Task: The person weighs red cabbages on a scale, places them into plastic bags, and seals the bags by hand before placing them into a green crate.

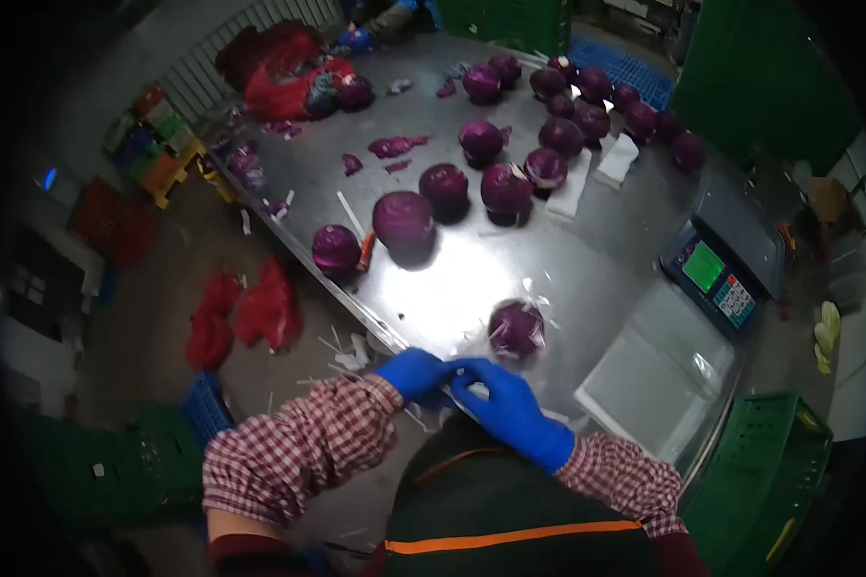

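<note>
My left hand (415, 373) and my right hand (510, 406), both in blue gloves, meet at the near edge of the metal table (587, 260). Their fingers are closed and pressed together at the tips; whatever they pinch is too small or hidden to name. Just beyond them lies a red cabbage (517, 329) with shiny clear plastic film around it. Farther up the table sit a larger red cabbage (403, 219) and another one (336, 250) near the left edge, with an orange-handled tool (367, 250) between them.
Several more red cabbages (560, 137) stand at the back. To the right are a scale (717, 272) with a lit green display and a stack of clear film sheets (659, 370). A green crate (765, 481) stands at lower right; red net bags (269, 306) lie on the floor.
</note>
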{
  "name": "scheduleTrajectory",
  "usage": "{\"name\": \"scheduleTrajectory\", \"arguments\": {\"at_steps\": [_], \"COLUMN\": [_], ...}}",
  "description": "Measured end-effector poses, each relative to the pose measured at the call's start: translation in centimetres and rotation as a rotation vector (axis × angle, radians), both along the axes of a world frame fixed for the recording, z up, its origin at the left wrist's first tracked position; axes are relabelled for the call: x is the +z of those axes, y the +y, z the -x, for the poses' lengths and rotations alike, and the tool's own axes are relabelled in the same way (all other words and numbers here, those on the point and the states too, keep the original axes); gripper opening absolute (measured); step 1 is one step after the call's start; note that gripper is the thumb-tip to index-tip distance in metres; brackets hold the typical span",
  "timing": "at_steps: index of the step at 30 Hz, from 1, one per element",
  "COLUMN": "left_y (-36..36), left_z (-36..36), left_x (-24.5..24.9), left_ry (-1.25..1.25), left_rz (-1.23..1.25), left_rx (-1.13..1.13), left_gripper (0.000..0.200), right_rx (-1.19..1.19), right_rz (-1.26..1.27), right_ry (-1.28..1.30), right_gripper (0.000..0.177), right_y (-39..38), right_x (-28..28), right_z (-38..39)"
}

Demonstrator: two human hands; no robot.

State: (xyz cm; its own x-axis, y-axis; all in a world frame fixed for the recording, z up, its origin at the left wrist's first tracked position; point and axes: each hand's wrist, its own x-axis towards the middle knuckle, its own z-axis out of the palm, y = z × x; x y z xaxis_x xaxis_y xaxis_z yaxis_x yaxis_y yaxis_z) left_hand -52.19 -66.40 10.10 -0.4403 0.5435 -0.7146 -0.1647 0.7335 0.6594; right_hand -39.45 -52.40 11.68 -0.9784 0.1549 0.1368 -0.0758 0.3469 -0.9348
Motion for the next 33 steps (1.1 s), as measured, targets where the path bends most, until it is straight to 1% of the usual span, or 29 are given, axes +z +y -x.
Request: {"name": "scheduleTrajectory", "arguments": {"at_steps": [1,2,3,4,5,6,7,9,10,11,12,13,14,15,17,18,19,20,21,23,26,27,28,29,30,31,32,33], "left_y": [0.2,0.2,0.0,0.3,0.0,-0.3,-0.6,-1.4,-1.7,-1.9,-1.9,-1.9,-1.9,-1.6,-1.9,-2.1,-2.5,-2.9,-3.0,-2.9,-3.6,-3.6,-3.4,-3.2,-3.2,-3.5,-4.0,-4.4], "left_z": [-0.1,-0.7,-1.9,-2.5,-2.7,-2.8,-2.9,-3.0,-2.9,-2.8,-2.7,-3.1,-3.6,-3.7,-3.7,-3.7,-3.8,-4.0,-4.1,-4.2,-4.2,-4.2,-4.4,-4.6,-4.8,-4.9,-4.5,-3.8], "left_x": [0.6,1.1,2.3,3.7,3.3,3.0,2.6,2.0,1.6,1.3,1.2,1.1,1.1,1.0,0.5,-0.1,-0.8,-1.7,-1.6,-1.1,-3.0,-2.6,-1.6,-1.2,-1.4,-1.7,-1.8,-1.8], "left_ry": [-0.011,-0.109,-0.230,-0.254,-0.274,-0.273,-0.270,-0.300,-0.309,-0.321,-0.330,-0.354,-0.349,-0.332,-0.306,-0.216,-0.127,0.011,0.005,-0.092,-0.119,-0.131,-0.273,-0.419,-0.441,-0.463,-0.538,-0.602], "left_rz": [0.007,-0.030,-0.060,-0.047,-0.040,-0.035,-0.031,-0.056,-0.110,-0.165,-0.131,-0.133,-0.123,-0.124,-0.151,-0.162,-0.167,-0.229,-0.226,-0.220,-0.222,-0.222,-0.262,-0.299,-0.262,-0.262,-0.176,-0.090], "left_rx": [0.007,0.151,0.288,0.313,0.309,0.323,0.335,0.329,0.341,0.353,0.275,0.273,0.267,0.255,0.200,0.154,0.108,-0.006,-0.014,0.082,0.051,0.034,0.137,0.244,0.284,0.276,0.153,0.021], "left_gripper": [0.038,0.039,0.040,0.041,0.041,0.041,0.041,0.041,0.039,0.038,0.037,0.037,0.033,0.029,0.027,0.028,0.029,0.033,0.033,0.032,0.034,0.034,0.035,0.035,0.038,0.038,0.037,0.037], "right_rx": [0.014,-0.037,-0.049,-0.057,-0.063,-0.069,-0.075,-0.043,-0.016,-0.028,-0.044,-0.056,-0.144,-0.163,-0.212,-0.196,-0.198,-0.213,-0.231,-0.227,-0.263,-0.205,-0.145,-0.017,0.006,-0.027,0.102,0.213], "right_rz": [0.036,0.098,0.103,0.103,0.101,0.010,0.011,-0.164,-0.294,-0.300,-0.240,-0.175,-0.142,-0.149,-0.135,-0.209,-0.211,-0.226,-0.240,-0.235,-0.229,-0.260,-0.291,-0.336,-0.354,-0.379,-0.491,-0.492], "right_ry": [-0.094,-0.044,-0.046,-0.097,-0.151,-0.147,-0.165,-0.162,-0.188,-0.209,-0.215,-0.222,-0.192,-0.202,-0.085,-0.087,-0.094,-0.104,-0.113,-0.128,-0.173,-0.286,-0.400,-0.659,-0.763,-0.835,-0.986,-1.360], "right_gripper": [0.035,0.034,0.034,0.032,0.030,0.027,0.027,0.024,0.019,0.019,0.018,0.016,0.020,0.020,0.022,0.024,0.024,0.024,0.024,0.024,0.022,0.022,0.022,0.026,0.027,0.023,0.024,0.027], "right_y": [-1.1,-2.0,-2.6,-2.8,-3.0,-3.2,-3.4,-3.6,-3.7,-3.2,-2.5,-2.5,-2.9,-3.5,-4.7,-5.5,-5.9,-6.4,-6.7,-7.0,-7.5,-7.2,-6.5,-5.1,-3.7,-2.7,-1.4,0.2], "right_x": [-0.5,-0.8,-0.8,-0.7,-0.8,-0.9,-1.1,-1.6,-1.7,-1.5,-1.0,-0.4,0.2,0.0,-1.0,-1.6,-1.9,-2.1,-2.2,-2.3,-2.8,-2.8,-2.4,0.2,-0.3,-1.1,-1.6,-5.2], "right_z": [-0.2,-0.6,-0.5,-0.7,-0.9,-0.8,-0.9,-1.1,-2.6,-4.1,-5.7,-6.7,-6.5,-5.7,-3.7,-3.4,-3.2,-3.3,-3.3,-3.0,-3.7,-5.5,-7.5,-10.1,-15.5,-21.8,-28.4,-42.7]}}
